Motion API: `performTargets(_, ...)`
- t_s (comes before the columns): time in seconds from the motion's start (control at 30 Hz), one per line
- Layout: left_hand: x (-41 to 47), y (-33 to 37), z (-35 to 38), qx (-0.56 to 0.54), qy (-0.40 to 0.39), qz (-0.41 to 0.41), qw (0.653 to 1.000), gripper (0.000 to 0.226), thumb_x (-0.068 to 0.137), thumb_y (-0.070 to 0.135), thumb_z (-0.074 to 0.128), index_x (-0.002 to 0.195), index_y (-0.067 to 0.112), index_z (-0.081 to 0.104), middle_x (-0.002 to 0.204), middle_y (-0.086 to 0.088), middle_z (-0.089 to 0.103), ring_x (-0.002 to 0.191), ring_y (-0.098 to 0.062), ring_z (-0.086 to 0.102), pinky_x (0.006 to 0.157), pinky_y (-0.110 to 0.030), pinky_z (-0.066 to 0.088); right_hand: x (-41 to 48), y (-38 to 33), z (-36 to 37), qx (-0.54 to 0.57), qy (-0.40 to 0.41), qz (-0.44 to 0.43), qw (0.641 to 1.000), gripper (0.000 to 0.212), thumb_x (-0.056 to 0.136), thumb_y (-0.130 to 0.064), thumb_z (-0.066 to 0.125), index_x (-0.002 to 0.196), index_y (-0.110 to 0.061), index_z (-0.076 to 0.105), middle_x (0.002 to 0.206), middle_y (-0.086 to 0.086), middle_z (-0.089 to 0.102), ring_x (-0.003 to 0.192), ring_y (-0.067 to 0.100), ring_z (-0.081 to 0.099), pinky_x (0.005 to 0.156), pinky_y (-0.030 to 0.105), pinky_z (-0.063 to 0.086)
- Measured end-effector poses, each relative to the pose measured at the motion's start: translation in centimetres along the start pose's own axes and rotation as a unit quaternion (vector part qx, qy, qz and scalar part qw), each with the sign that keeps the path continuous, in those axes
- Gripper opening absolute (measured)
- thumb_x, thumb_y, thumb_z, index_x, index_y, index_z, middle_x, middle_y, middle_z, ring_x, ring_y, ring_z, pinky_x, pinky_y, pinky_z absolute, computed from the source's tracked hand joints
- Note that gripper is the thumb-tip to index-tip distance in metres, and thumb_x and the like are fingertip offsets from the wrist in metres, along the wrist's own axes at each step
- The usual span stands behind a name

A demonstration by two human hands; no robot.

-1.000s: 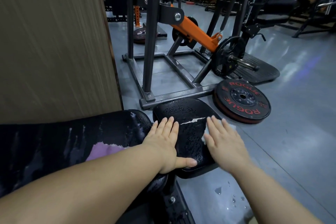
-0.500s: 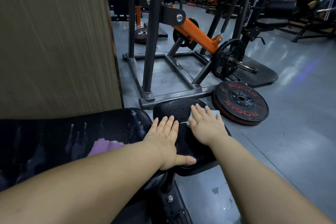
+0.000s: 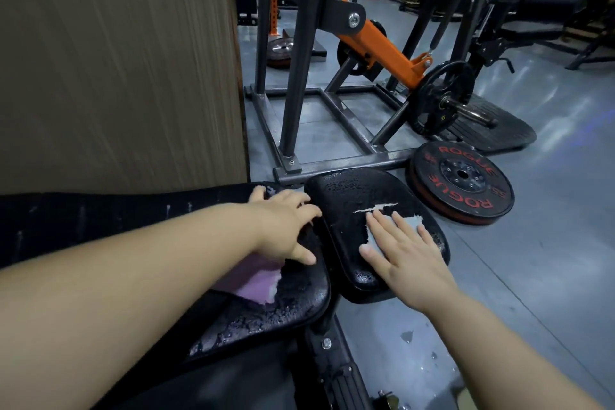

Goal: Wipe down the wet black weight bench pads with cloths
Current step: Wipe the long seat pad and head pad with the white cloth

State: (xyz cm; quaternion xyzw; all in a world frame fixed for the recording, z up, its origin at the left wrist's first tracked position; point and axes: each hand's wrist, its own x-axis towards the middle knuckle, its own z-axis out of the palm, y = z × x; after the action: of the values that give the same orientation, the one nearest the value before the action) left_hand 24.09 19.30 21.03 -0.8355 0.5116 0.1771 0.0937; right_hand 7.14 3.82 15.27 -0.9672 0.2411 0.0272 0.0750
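The small black seat pad (image 3: 352,196) glistens with droplets and has a white tear near its middle. My right hand (image 3: 406,253) lies flat on its right half, fingers straight, pressing a pale grey cloth (image 3: 414,221) that shows past the fingertips. The long black back pad (image 3: 293,299) stretches to the left, wet and streaked. My left hand (image 3: 286,226) rests at this pad's far end by the gap between the pads, fingers bent down over the edge. A purple cloth (image 3: 253,283) lies on the long pad under my left wrist.
A wood-grain panel (image 3: 116,60) stands close on the left. Ahead is a dark steel machine frame (image 3: 339,163) with an orange arm (image 3: 382,50). A black Rogue weight plate (image 3: 462,183) lies on the grey floor to the right. Water drops dot the floor (image 3: 409,339) below the seat.
My right hand slid with the grey cloth from the seat pad's upper middle back toward its right side. My left hand moved off the seat pad onto the end of the long pad.
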Motion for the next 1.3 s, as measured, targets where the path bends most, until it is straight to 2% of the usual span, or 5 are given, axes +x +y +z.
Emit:
performTargets(0.57, -3.5, -3.5, -0.2, 0.072, 0.007, -0.021, 0.997, 0.008, 0.088, 0.029, 0.062, 0.09, 0.03, 0.054, 0.104, 0.009, 0.055, 0.109, -0.018, 0.046, 0.096, -0.035, 0.034, 0.2, -1.9, 0.7, 0.198, 0.156, 0.105, 0.962, 0.038, 0.096, -0.021, 0.047, 0.131, -0.033, 0.056, 0.14, -0.012, 0.051, 0.138, 0.008, 0.035, 0.116, 0.029, 0.02)
performTargets(0.8, -1.2, 0.1, -2.6, -0.033, 0.083, 0.052, 0.995, 0.015, 0.095, 0.031, 0.056, 0.091, 0.026, 0.041, 0.076, 0.011, 0.045, 0.085, -0.017, 0.045, 0.099, -0.038, 0.027, -0.2, -1.9, -1.2, 0.432, 0.221, 0.204, 0.85, 0.023, 0.096, -0.027, 0.048, 0.079, -0.027, 0.063, 0.078, -0.004, 0.062, 0.08, 0.017, 0.053, 0.067, 0.032, 0.038)
performTargets(1.0, 4.3, 5.2, -2.4, -0.182, 0.135, 0.066, 0.972, 0.017, 0.093, 0.034, 0.061, 0.095, 0.029, 0.044, 0.094, 0.008, 0.055, 0.094, -0.018, 0.05, 0.099, -0.037, 0.026, -0.4, -1.2, -2.2, 0.576, 0.275, 0.272, 0.721, 0.029, 0.092, -0.018, 0.047, 0.063, -0.016, 0.044, 0.065, -0.006, 0.04, 0.06, 0.011, 0.037, 0.053, 0.016, 0.035)
performTargets(1.13, 7.3, 7.6, -1.5, -0.279, 0.161, 0.008, 0.947, 0.012, 0.094, 0.037, 0.059, 0.099, 0.033, 0.049, 0.103, 0.007, 0.058, 0.107, -0.022, 0.05, 0.093, -0.033, 0.027, 0.0, -0.7, -2.9, 0.638, 0.3, 0.318, 0.633, 0.027, 0.078, -0.032, 0.049, 0.052, -0.024, 0.048, 0.062, -0.009, 0.037, 0.069, 0.019, 0.031, 0.063, 0.036, 0.029)
performTargets(1.3, 5.7, 7.8, -1.1, -0.225, 0.228, -0.03, 0.947, 0.047, 0.095, 0.036, 0.059, 0.137, 0.029, 0.04, 0.14, 0.005, 0.043, 0.131, -0.022, 0.029, 0.105, -0.041, 0.021, -0.5, -1.0, -3.3, 0.616, 0.318, 0.242, 0.679, 0.022, 0.094, -0.038, 0.047, 0.074, -0.031, 0.051, 0.075, -0.011, 0.051, 0.077, 0.017, 0.05, 0.079, 0.034, 0.044)
